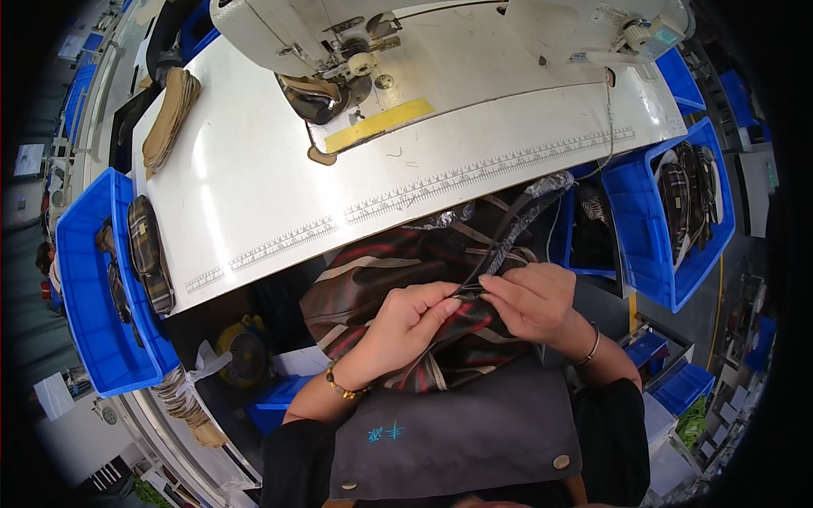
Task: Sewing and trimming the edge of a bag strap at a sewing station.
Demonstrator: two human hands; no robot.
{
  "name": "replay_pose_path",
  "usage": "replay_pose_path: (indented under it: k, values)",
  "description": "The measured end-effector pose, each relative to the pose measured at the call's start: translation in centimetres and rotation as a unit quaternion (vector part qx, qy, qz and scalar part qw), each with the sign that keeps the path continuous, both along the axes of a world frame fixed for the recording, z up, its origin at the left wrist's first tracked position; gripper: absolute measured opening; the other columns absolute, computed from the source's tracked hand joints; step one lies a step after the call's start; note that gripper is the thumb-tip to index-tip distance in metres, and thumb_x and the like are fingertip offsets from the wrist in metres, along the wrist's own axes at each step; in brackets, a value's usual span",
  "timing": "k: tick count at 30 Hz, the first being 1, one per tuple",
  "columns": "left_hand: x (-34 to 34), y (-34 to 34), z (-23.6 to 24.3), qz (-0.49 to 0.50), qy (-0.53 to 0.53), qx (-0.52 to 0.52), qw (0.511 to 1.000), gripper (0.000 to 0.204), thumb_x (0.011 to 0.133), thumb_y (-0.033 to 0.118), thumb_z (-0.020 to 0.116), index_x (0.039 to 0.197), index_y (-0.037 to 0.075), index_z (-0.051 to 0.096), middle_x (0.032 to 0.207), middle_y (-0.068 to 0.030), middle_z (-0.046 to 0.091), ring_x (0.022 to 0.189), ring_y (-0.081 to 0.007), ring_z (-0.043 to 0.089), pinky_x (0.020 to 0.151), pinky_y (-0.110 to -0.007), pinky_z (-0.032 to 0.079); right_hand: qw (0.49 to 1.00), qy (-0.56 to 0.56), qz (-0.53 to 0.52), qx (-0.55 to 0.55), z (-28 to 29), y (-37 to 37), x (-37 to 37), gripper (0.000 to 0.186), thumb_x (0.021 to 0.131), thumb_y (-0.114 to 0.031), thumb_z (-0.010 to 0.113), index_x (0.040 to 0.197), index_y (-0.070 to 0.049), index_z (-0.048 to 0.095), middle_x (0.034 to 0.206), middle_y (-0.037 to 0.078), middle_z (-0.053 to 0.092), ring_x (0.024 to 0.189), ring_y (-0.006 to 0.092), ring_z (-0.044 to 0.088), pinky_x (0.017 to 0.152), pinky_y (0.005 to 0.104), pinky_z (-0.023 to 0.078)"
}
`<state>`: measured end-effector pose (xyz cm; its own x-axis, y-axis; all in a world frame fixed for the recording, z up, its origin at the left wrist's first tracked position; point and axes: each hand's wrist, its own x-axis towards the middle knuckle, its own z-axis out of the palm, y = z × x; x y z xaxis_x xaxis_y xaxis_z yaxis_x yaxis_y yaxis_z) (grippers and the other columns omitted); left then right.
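Over my lap, in front of the sewing machine table [254, 229], my two hands meet. Thumb and fingers of my left hand [408, 326] are pinched on a thin dark strip [484, 267]. My right hand [535, 302] pinches the same strip just beside it, and its fingertips almost touch the left ones. From the hands the strip runs up toward the table edge. Beneath them spreads a brown, red and cream striped cloth [364, 279]. What lies right between the fingertips is partly hidden.
The sewing machine [279, 38] stands at the far side, a dark glossy piece [313, 97] under its head. Tan pieces [169, 118] are stacked at left. Blue bins [106, 339] with plaid pieces flank the table. Silver-wrapped tubes [542, 190] hang by its edge.
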<state>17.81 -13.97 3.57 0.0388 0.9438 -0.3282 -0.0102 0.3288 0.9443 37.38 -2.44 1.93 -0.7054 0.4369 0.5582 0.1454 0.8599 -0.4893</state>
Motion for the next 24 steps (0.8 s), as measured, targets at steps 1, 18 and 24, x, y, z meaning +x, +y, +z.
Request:
replay_pose_path:
  k: [1, 18, 24]
  values:
    - [0.0, 0.0, 0.0, 0.003, 0.002, -0.012, 1.000, 0.021, 0.098, 0.007, 0.057, 0.115, -0.002, 0.066, 0.082, -0.0110, 0.067, 0.070, -0.0092, 0.055, 0.067, -0.026, 0.048, 1.000, 0.002, 0.002, 0.002, -0.1, 0.0, 0.0, 0.035, 0.066, -0.007, 0.082, 0.099, -0.009, 0.074, 0.070, -0.001, 0.059, 0.054, 0.0140, 0.054, 0.047, 0.0280, 0.040]
    - [0.9, 0.4, 0.1, 0.041, 0.201, 0.106, 0.973, 0.027, 0.085, 0.009, 0.073, 0.110, 0.001, 0.069, 0.093, -0.0089, 0.073, 0.077, -0.0166, 0.065, 0.077, -0.028, 0.050, 0.897, -0.004, -0.019, -0.441, 2.4, -0.6, -0.6, 0.017, 0.077, 0.001, 0.075, 0.093, 0.000, 0.068, 0.075, 0.006, 0.061, 0.066, 0.0109, 0.057, 0.059, 0.0260, 0.043]
    - [1.4, 0.5, 0.4, 0.070, 0.307, 0.142, 0.939, 0.029, 0.075, 0.009, 0.079, 0.102, 0.004, 0.072, 0.088, -0.0084, 0.073, 0.075, -0.0257, 0.065, 0.082, -0.034, 0.047, 0.892, -0.036, -0.013, -0.451, 1.9, -0.4, -0.9, 0.014, 0.082, -0.004, 0.074, 0.094, 0.002, 0.070, 0.076, 0.006, 0.063, 0.066, 0.0117, 0.055, 0.060, 0.0270, 0.043]
